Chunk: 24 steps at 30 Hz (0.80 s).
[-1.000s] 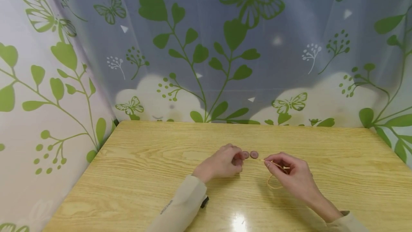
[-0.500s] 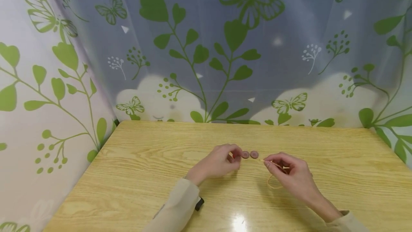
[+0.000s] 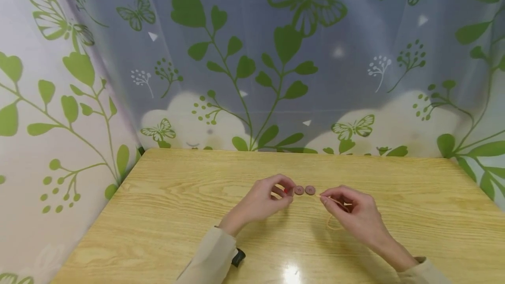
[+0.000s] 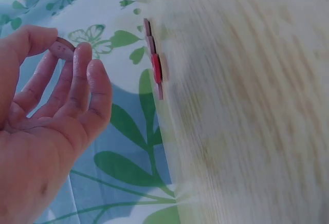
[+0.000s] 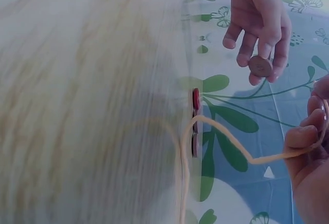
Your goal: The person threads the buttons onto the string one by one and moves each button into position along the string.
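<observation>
Left of the head frame: leaf-printed curtain (image 3: 71, 104), with the wood-grain table (image 3: 177, 187) occupying the lower part. A pale sleeve leads to the left hand (image 3: 256, 198), at lower centre. This hand is narrow at the fingertips, pinching a brown button (image 4: 62, 49), as both wrist views confirm; the head view does not show that button distinctly.

Beneath the fingers, a red disc (image 4: 157, 68) shows in part. Next rightward, two brown buttons, left (image 3: 299, 189) and right (image 3: 310, 189), lie flat on the table.

Change noted: against one second earlier, the left hand has shifted slightly leftward, and the left brown button, then partly covered, now shows whole. In judgement, the row is better exposed and the work otherwise little advanced: pinched button and cord stand apart.

Right of centre, the right hand (image 3: 357, 211) holds a yellow cord (image 5: 270, 158) between thumb and finger, its end near the right brown button. Slack hangs in a loop below. No appreciable movement found on this side.
</observation>
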Each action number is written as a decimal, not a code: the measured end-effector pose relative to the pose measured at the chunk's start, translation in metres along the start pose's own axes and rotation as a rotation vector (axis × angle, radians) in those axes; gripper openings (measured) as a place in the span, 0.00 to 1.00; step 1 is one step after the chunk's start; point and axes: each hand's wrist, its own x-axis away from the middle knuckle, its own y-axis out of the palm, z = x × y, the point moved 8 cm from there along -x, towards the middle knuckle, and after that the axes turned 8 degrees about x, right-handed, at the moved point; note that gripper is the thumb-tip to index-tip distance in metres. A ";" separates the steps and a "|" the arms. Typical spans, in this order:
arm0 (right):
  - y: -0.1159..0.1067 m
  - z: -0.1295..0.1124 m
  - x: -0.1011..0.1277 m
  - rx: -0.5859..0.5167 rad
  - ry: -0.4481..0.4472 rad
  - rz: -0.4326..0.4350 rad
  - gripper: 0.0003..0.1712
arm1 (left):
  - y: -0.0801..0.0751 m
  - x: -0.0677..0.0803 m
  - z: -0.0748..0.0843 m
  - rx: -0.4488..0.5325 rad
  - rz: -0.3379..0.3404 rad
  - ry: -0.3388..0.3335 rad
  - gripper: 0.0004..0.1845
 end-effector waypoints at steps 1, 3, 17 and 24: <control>0.000 -0.001 0.000 -0.004 -0.002 0.000 0.07 | 0.000 0.001 0.001 0.013 0.007 0.004 0.12; 0.001 -0.002 -0.001 -0.012 -0.011 -0.001 0.07 | 0.000 0.002 0.004 0.041 0.017 0.016 0.12; 0.006 -0.013 -0.002 -0.055 -0.081 -0.006 0.10 | 0.008 0.010 0.018 0.246 0.019 0.036 0.14; 0.008 -0.015 -0.002 -0.060 -0.093 -0.012 0.10 | 0.013 0.013 0.023 0.284 -0.005 0.038 0.15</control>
